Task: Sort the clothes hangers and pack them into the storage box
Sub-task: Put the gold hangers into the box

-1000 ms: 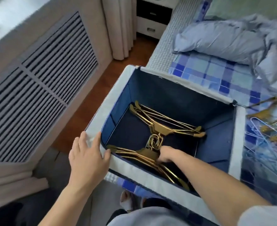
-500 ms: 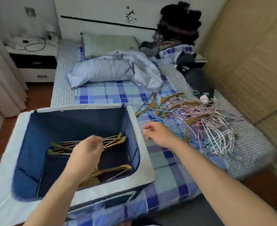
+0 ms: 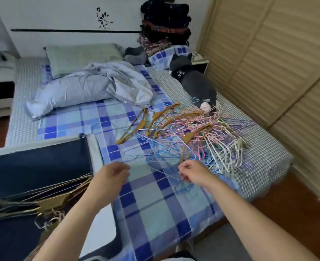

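Note:
A dark blue fabric storage box (image 3: pixel 94 147) with a pale rim stands at the lower left on the bed, with gold hangers (image 3: pixel 42 198) lying inside it. On the blue checked sheet to the right lies a tangled pile of hangers (image 3: pixel 198 140): gold ones at the back, blue wire ones in front, pink and white ones further right. My left hand (image 3: pixel 112 175) hovers over the sheet just right of the box, fingers loosely curled, holding nothing. My right hand (image 3: pixel 193 172) hangs at the near edge of the pile by the blue wire hangers (image 3: pixel 155 153), fingers loosely curled and empty.
A crumpled grey-blue duvet (image 3: pixel 91 87) and a green pillow (image 3: pixel 83 55) lie at the head of the bed. A grey plush toy (image 3: pixel 196 81) and stacked clothes (image 3: pixel 164 29) sit at the back right. A slatted wardrobe (image 3: pixel 277 63) lines the right; wooden floor shows beside it.
My view swung right from the box to the pile. My right hand came out of the box and now hangs by the blue hangers; my left hand left the box rim and moved right.

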Tool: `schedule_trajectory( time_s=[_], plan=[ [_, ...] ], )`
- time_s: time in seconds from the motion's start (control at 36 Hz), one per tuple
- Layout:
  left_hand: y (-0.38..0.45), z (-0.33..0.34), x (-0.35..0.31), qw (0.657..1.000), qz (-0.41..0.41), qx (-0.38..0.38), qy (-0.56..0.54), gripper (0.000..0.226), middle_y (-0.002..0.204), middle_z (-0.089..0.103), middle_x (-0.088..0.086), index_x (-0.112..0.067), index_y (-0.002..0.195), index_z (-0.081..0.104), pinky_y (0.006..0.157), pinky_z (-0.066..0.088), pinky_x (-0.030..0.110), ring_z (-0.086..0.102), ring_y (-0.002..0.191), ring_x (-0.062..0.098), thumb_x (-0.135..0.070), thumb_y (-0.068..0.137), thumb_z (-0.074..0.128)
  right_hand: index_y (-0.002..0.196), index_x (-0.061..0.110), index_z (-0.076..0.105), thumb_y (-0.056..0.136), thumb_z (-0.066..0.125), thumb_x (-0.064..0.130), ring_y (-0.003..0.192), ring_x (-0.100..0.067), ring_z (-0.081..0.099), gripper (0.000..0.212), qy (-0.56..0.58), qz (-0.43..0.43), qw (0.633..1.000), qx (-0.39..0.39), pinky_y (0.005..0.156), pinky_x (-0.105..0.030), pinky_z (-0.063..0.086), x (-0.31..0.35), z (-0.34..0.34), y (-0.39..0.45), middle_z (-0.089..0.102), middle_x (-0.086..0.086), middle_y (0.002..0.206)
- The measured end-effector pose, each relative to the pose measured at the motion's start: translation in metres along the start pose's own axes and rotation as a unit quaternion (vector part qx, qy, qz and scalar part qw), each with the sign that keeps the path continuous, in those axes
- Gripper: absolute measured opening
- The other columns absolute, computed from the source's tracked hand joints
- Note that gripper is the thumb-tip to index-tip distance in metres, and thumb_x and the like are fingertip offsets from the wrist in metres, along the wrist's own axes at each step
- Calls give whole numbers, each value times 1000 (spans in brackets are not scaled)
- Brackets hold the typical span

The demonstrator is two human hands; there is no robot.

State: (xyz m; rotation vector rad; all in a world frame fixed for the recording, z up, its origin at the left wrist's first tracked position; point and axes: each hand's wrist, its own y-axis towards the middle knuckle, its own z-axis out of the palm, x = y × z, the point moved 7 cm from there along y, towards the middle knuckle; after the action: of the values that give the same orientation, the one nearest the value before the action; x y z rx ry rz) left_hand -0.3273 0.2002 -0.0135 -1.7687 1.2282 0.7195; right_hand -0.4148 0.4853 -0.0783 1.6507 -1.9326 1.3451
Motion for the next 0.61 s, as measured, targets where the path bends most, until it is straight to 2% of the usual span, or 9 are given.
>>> schedule_trajectory(
  time_s=[0.08,0.14,0.22,0.28,0.36,0.42,0.47,0.56,0.61],
  plan=[
    [33,50,-20,999,-30,-2,-43,16,90,74,-5,-26,100,71,74,55,29,69,75,11,-16,100,58,103,-1,67,100,53,11,74,-17,66,19,9,-16,999,29,68,-27,52,-11,-24,52,73,-18,96],
    [55,84,-29,996,-60,-3,-70,18,92,76,-2,-25,98,71,77,55,36,71,77,16,-14,99,58,102,0,67,99,53,10,69,-15,65,17,14,-19,999,38,64,-27,50,-24,-44,88,71,-12,88],
    [81,139,-29,989,-125,10,-75,18,91,75,2,-23,95,71,74,54,34,69,77,20,-11,99,59,95,-2,67,99,52,7,61,-13,61,18,19,13,997,76,58,-23,50,-66,-73,134,66,-8,78],
    [84,157,-30,985,-158,21,-72,16,91,74,4,-20,96,71,69,53,29,68,75,18,-11,100,59,79,5,65,96,51,2,53,-12,57,22,2,56,994,99,49,-21,45,-98,-85,154,62,-8,71],
    [98,168,-25,976,-205,-2,-73,14,91,74,4,-17,100,72,68,53,28,70,79,21,-13,100,58,65,10,58,90,50,-4,50,-17,51,30,-43,106,986,124,54,-27,41,-139,-106,195,56,-10,63],
    [107,172,-16,969,-235,-28,-72,16,90,75,6,-18,98,72,77,56,38,72,83,27,-12,100,58,70,8,59,89,52,-1,53,-21,50,22,-71,127,982,122,55,-29,40,-156,-117,233,54,-9,61],
    [112,176,-8,962,-259,-42,-77,17,89,75,7,-17,95,71,84,57,45,71,83,30,-8,99,58,81,7,62,86,54,7,60,-24,54,10,-82,145,980,106,55,-28,42,-171,-125,268,57,-11,68],
    [120,187,-2,950,-296,-49,-86,18,87,74,8,-14,93,71,77,55,40,68,76,26,-4,99,57,89,2,66,78,56,20,71,-29,61,23,-90,144,981,93,66,-43,55,-208,-118,337,63,-16,78],
    [132,196,4,943,-314,-59,-98,19,90,73,10,-15,93,70,72,52,35,67,75,25,-4,99,56,95,0,68,81,54,19,71,-32,62,28,-86,143,981,96,67,-47,55,-205,-111,370,63,-16,77]
  ],
)
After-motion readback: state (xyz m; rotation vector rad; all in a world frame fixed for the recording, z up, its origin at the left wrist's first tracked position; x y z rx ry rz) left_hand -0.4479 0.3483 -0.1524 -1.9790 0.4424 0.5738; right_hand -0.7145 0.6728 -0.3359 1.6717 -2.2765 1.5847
